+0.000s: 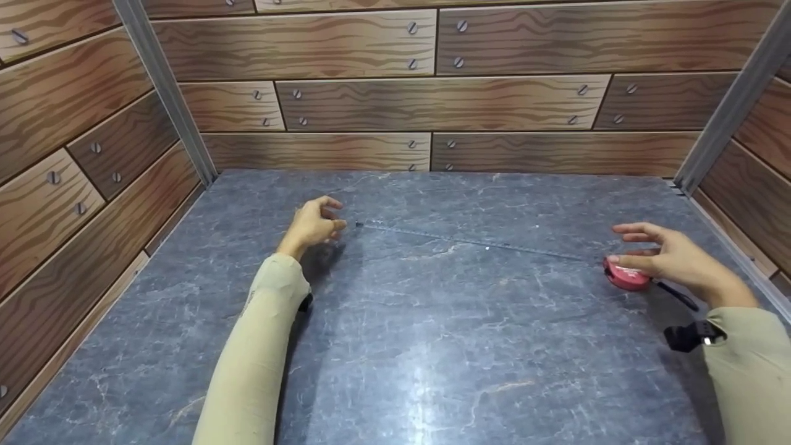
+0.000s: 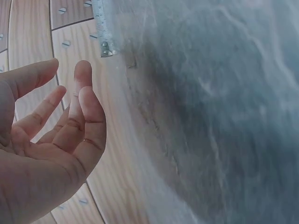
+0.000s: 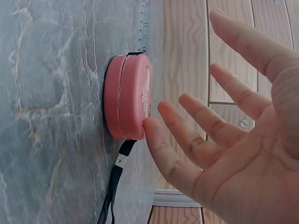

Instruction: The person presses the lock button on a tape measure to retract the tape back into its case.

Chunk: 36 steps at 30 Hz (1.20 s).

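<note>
A pink-red tape measure case (image 1: 627,277) lies flat on the table's right side, its black wrist strap (image 1: 676,295) trailing off. From it the thin, pulled-out tape blade (image 1: 463,240) runs leftward across the tabletop to a small metal end (image 2: 107,50). My right hand (image 1: 673,256) hovers at the case with fingers spread; in the right wrist view one fingertip (image 3: 150,125) is right at the labelled face. Just left of the blade's end is my left hand (image 1: 315,222), fingers loosely bent, holding nothing.
The grey marble-patterned table (image 1: 395,346) is enclosed by wood-plank-patterned walls (image 1: 358,105) at the back and both sides. Metal posts (image 1: 167,93) stand at the back corners. A small white speck (image 1: 487,248) lies near the blade.
</note>
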### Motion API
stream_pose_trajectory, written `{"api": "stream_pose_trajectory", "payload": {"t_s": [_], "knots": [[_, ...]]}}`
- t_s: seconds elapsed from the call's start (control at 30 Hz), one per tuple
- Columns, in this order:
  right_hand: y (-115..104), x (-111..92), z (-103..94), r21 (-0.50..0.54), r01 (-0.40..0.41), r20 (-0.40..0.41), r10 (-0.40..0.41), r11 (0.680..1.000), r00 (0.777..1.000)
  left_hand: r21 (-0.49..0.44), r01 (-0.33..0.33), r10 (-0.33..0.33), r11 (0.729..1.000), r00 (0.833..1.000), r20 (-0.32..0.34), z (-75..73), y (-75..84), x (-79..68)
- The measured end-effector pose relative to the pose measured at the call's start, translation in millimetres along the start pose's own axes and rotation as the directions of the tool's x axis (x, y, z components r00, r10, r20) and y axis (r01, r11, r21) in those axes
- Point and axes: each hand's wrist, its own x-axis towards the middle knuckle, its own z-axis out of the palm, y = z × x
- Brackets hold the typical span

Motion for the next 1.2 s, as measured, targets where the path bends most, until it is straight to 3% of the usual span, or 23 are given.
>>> {"api": "stream_pose_trajectory", "payload": {"t_s": [0.37,0.73,1.2], "knots": [[1,6,1.9,-0.023,0.011,-0.024,-0.011,1.000,1.000,0.047,0.098,-0.099,0.994,0.995,0.014,7.4,-0.5,13.9],[7,10,-0.3,-0.052,0.007,0.025,-0.005,0.999,1.000,0.075,0.181,-0.184,0.981,0.982,0.038,12.9,-5.9,22.9],[20,7,-0.6,-0.122,0.073,0.044,-0.068,0.990,0.997,0.095,0.193,-0.200,0.977,0.977,0.070,18.4,2.7,27.3]]}}
